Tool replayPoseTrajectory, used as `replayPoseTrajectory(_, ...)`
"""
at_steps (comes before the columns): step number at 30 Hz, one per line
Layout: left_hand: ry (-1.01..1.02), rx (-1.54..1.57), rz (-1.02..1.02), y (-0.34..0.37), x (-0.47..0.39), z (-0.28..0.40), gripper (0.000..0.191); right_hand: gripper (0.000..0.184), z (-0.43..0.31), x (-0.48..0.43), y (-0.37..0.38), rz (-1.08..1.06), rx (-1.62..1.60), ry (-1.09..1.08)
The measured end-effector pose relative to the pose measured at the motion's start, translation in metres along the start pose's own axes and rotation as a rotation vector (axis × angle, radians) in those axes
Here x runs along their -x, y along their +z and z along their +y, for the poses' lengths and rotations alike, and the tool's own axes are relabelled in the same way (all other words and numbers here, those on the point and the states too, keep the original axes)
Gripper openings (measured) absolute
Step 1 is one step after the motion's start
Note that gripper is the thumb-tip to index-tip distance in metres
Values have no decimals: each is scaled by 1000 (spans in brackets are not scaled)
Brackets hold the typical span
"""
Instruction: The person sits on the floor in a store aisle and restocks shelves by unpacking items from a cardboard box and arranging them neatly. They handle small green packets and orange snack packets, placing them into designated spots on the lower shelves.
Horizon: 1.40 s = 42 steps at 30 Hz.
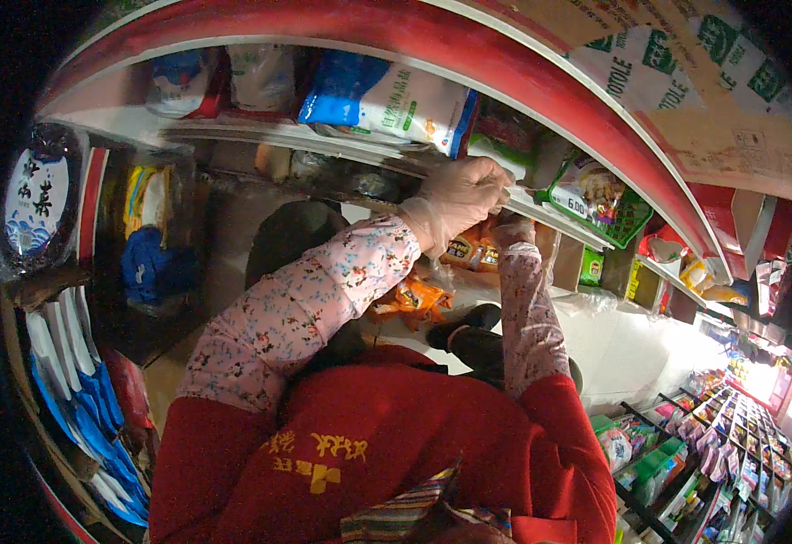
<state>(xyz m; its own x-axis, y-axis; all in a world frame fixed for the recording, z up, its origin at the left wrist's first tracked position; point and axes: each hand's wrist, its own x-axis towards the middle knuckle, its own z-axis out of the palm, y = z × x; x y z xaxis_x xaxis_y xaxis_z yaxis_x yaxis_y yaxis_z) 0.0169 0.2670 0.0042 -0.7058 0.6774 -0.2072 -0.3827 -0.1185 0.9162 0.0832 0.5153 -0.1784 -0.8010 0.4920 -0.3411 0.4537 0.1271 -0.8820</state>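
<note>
My left hand (463, 196), in a thin clear glove, is at the front edge of a shelf (559, 221), its fingers curled near the price strip. Whether something is pinched there is unclear. Just below and to the right, my right hand (513, 232) is at or under the shelf edge, its fingers mostly hidden. Close beneath both are orange-and-yellow packets (460, 250) in clear wrap. Lower down lies an orange packet (415, 298). A green plastic basket (619, 230) with packaged goods sits right of my hands, bearing a price tag. A blue-and-white bag (396, 102) lies on the shelf left of them.
A red-edged upper shelf (505, 51) arches above the hands, with a cardboard box (716, 149) over it. Blue-and-white packets (86, 401) stand at the far left. Racks of packaged goods (702, 449) line the lower right. A shoe (483, 318) shows on the pale floor (614, 347).
</note>
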Motion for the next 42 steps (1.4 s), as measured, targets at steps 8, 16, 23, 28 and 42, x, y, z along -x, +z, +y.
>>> replayPoseTrajectory(8, -30, 40, -25, -2, -9, -12, 27, 20, -21, 64, -55, 238, -255, -232)
replayPoseTrajectory(16, 25, -141, 24, -6, -1, 0, 24, 34, -86, 233, -51, -23, 201, -487)
replayPoseTrajectory(23, 62, -103, 94, 2, 6, -6, 23, 23, -99, 286, -18, -613, 331, -63)
replayPoseTrajectory(28, 78, -297, 87, -3, 0, -11, 26, 34, -4, 242, 55, -769, 793, -467)
replayPoseTrajectory(42, 176, -308, 11, -4, -1, -8, 24, 58, 125, 180, 8, -583, 951, 129)
